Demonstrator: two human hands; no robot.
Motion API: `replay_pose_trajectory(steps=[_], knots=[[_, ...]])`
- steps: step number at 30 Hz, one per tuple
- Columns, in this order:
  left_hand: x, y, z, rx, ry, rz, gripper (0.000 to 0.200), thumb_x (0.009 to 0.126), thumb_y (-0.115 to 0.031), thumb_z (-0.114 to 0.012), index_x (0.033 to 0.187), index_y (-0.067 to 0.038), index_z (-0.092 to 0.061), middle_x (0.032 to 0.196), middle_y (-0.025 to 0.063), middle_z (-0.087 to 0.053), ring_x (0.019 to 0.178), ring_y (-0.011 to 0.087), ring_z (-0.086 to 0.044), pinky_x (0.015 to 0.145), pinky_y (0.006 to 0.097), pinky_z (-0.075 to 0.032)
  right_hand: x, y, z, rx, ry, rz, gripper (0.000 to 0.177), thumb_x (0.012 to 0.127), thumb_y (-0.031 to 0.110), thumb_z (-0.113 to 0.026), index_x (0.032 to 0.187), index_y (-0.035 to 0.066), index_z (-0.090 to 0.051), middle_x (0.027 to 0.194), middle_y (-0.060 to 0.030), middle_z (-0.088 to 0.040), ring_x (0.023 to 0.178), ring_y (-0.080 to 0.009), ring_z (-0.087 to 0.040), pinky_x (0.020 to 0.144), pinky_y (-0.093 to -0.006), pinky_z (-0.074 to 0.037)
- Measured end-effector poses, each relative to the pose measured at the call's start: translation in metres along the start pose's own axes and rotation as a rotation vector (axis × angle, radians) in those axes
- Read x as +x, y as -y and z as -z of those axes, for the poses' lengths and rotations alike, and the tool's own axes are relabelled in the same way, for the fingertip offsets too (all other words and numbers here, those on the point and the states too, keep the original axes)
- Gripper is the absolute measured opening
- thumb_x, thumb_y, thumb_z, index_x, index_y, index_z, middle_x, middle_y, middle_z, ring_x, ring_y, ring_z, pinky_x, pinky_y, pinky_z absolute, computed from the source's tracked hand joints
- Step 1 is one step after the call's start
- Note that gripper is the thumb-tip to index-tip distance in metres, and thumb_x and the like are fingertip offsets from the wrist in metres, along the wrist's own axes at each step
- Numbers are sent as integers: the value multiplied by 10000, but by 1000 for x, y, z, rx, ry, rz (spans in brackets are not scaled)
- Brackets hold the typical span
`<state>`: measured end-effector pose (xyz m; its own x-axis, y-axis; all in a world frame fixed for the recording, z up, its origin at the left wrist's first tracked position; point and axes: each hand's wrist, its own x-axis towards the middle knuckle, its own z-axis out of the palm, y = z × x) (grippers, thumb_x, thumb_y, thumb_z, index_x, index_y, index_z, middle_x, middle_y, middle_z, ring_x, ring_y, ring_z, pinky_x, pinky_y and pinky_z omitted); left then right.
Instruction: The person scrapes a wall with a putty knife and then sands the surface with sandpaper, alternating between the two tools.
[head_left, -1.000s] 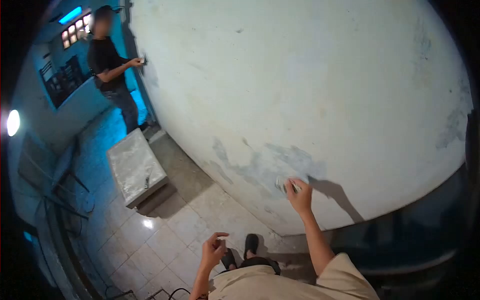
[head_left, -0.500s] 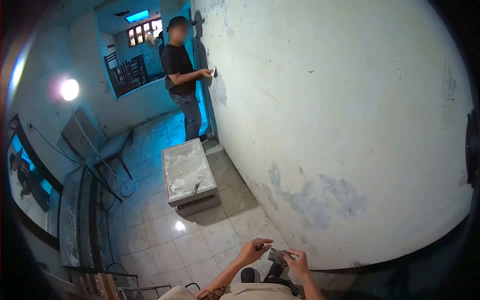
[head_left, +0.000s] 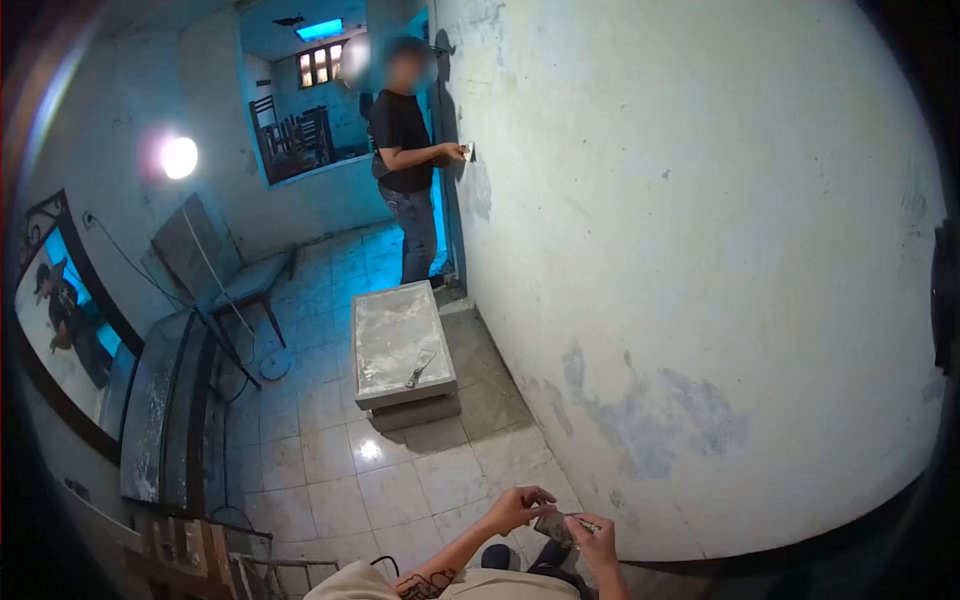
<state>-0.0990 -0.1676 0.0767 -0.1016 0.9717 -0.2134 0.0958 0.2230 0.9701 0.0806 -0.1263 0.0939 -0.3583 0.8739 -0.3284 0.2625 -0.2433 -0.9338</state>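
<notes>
Low in the view, my right hand (head_left: 595, 540) is closed on a small scraper with a flat, stained blade (head_left: 553, 527). My left hand (head_left: 520, 508) is just left of it, fingers curved and apart, the fingertips near the blade's upper edge; whether they touch it I cannot tell. Both hands are in front of my body, above my dark shoes. To the right rises a pale wall (head_left: 700, 250) with grey patches (head_left: 660, 420) low on it.
A low grey table (head_left: 400, 340) with a tool (head_left: 420, 370) on it stands ahead. Beyond it a person (head_left: 405, 150) holds something against the wall. At left are a lit lamp (head_left: 179, 158), a chair (head_left: 250, 275), a mirror (head_left: 75, 320) and a dark bench (head_left: 160, 410).
The view has turned slightly left, so the room appears shifted right. My left hand has come nearer the scraper blade, which my right hand still holds.
</notes>
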Motion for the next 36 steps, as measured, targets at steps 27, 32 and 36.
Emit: replay_pose_trajectory(steps=[27,32,36], knots=[[-3,-1,17,-447,134,255,368,789,-292,-648,972,23,-600,621,-32,-481,526,54,-394,527,222,-376,-3,2,4,607,118,-339,180,771,183,-591,862,28,-598,753,-82,-603,647,-199,-593,490,-351,-501],[-2,8,16,-328,88,201,333,781,-319,-649,941,-28,-633,687,-4,-565,582,69,-465,537,222,-396,-5,0,4,572,98,-358,201,783,177,-579,895,11,-589,830,-101,-601,669,-206,-589,511,-332,-506],[-3,14,13,-168,41,157,289,805,-297,-621,928,-36,-639,683,8,-580,566,76,-477,522,230,-406,-6,2,1,578,223,-300,211,803,107,-569,949,-44,-590,882,-131,-612,744,-202,-617,585,-331,-531]])
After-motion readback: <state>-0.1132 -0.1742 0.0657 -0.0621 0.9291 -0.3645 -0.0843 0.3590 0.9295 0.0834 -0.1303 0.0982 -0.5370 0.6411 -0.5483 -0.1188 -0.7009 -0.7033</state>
